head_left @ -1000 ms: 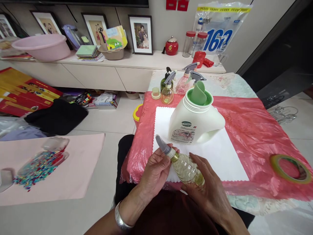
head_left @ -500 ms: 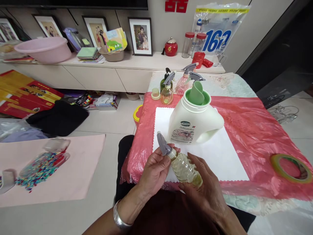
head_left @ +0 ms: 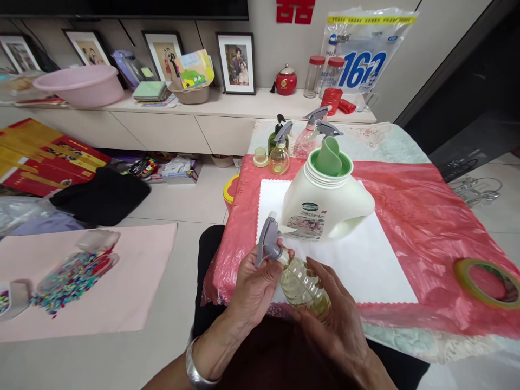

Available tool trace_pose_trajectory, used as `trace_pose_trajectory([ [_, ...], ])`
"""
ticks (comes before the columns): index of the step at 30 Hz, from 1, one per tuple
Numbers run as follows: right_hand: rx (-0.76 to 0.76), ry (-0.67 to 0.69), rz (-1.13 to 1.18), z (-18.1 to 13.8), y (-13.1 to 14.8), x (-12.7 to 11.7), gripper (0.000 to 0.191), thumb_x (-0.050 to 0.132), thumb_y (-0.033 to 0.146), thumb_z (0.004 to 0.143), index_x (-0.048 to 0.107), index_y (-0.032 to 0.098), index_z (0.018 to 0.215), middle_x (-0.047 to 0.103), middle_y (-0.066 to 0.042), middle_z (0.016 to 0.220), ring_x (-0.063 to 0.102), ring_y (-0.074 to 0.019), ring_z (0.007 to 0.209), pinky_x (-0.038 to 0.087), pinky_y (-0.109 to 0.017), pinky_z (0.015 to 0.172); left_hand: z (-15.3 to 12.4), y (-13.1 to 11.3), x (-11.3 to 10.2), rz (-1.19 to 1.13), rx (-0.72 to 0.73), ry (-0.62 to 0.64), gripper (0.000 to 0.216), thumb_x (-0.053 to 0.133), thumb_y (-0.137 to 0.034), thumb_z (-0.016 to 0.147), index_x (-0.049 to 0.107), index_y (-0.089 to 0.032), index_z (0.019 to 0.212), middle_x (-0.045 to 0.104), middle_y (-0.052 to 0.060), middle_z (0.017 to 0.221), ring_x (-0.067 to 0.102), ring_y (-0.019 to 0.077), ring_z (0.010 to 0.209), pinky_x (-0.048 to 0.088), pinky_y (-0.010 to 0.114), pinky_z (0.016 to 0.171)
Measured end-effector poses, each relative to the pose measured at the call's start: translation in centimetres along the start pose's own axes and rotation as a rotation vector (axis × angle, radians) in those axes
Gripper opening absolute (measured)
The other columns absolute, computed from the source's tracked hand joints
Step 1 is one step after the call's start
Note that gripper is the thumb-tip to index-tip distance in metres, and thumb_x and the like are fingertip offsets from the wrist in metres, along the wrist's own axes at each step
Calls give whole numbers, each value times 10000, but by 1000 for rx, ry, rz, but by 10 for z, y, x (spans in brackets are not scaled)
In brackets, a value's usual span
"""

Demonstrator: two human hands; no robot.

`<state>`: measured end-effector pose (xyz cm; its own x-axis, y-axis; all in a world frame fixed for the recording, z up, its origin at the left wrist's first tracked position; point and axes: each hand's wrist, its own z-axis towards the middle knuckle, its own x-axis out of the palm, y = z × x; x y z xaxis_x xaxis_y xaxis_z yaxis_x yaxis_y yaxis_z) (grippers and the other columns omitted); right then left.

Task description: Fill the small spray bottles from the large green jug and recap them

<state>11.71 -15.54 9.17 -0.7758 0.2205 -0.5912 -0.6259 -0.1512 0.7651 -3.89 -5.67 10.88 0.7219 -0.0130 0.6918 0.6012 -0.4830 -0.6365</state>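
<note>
Compared with a second ago, the grey spray head (head_left: 268, 238) has turned on show, its lever now plain on the left side and its pale tip pointing up; the spray bottle (head_left: 303, 284) below it slants a little more steeply; the jug and the bottles behind it keep their places.

The left hand (head_left: 255, 281) pinches the neck collar (head_left: 285, 258) between thumb and fingers, just under the head; the right hand (head_left: 337, 319) has its fingers and thumb closed around the lower part of the body; so the one bottle in the grip is held by both hands, tilted, above the near edge of the table.

Just beyond the grip stands one white jug (head_left: 329, 203), with one green cup (head_left: 330, 157) in its mouth, on one white sheet (head_left: 365, 271); past the jug and to its left are one clear bottle (head_left: 279, 160), one pink bottle (head_left: 304, 143), one dark green pump bottle (head_left: 272, 142) and one small yellowish cap (head_left: 260, 157); one more grey head (head_left: 328, 129) shows behind the jug, its bottle hidden; well to the right of the grip lies one tape roll (head_left: 465, 279); farthest beyond are two red-lidded jars (head_left: 314, 78).
</note>
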Motion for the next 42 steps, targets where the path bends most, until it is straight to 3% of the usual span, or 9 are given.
trace_pose_trajectory([
  [9,0,-34,37,3,5,3,603,625,413,1001,398,219,1524,499,-99,1391,564,-207,1247,546,-284,1037,-7,-2,8,33,52,63,395,962,-405,680,792,-187,961,786,73,1062,711,263,1115,470,455,1132],
  [12,4,-27,50,2,5,4,627,654,405,981,400,231,1528,489,-100,1404,563,-222,1248,548,-309,1044,-6,-2,11,24,69,55,408,993,-369,628,785,-207,939,771,33,1003,730,242,1026,496,454,1099],
  [16,97,37,262,-2,1,5,651,699,418,968,407,280,1533,485,-87,1414,583,-228,1226,555,-338,1046,-3,-6,7,52,31,72,372,990,-331,631,789,-198,914,775,34,918,730,215,911,535,417,1016],
  [20,169,76,394,-4,-2,6,679,735,449,947,420,298,1530,500,-74,1418,575,-237,1248,569,-325,1014,-4,-8,3,50,-10,79,437,970,-347,663,779,-205,1029,781,60,941,732,273,993,528,459,1025],
  [24,160,54,406,-2,-2,7,681,725,493,961,422,288,1536,493,-82,1440,570,-247,1260,578,-326,993,-7,-7,7,58,22,96,371,927,-404,712,780,-207,990,771,86,955,682,349,1150,492,511,1089],
  [28,136,51,465,3,3,8,704,742,494,951,425,278,1542,484,-87,1455,552,-249,1294,563,-310,1021,-6,-4,12,34,35,77,391,974,-388,638,780,-247,947,748,72,1003,674,340,1125,490,512,1101],
  [33,249,155,779,7,12,7,730,763,534,919,461,267,1528,472,-91,1484,503,-282,1360,512,-372,1112,-4,-6,6,7,10,106,429,977,-397,638,768,-206,959,721,56,912,691,323,1073,461,570,1135],
  [38,356,192,1002,8,15,6,753,829,512,851,524,260,1492,481,-92,1475,498,-307,1354,489,-402,1125,-5,-8,4,69,83,187,394,926,-427,718,772,-186,989,736,59,960,704,259,1004,471,511,1140],
  [42,413,204,1197,7,20,9,833,865,465,813,489,269,1530,382,-94,1560,393,-348,1440,411,-473,1185,-6,-5,5,111,100,209,402,884,-525,741,779,-202,956,744,69,942,712,294,1033,496,521,1113],
])
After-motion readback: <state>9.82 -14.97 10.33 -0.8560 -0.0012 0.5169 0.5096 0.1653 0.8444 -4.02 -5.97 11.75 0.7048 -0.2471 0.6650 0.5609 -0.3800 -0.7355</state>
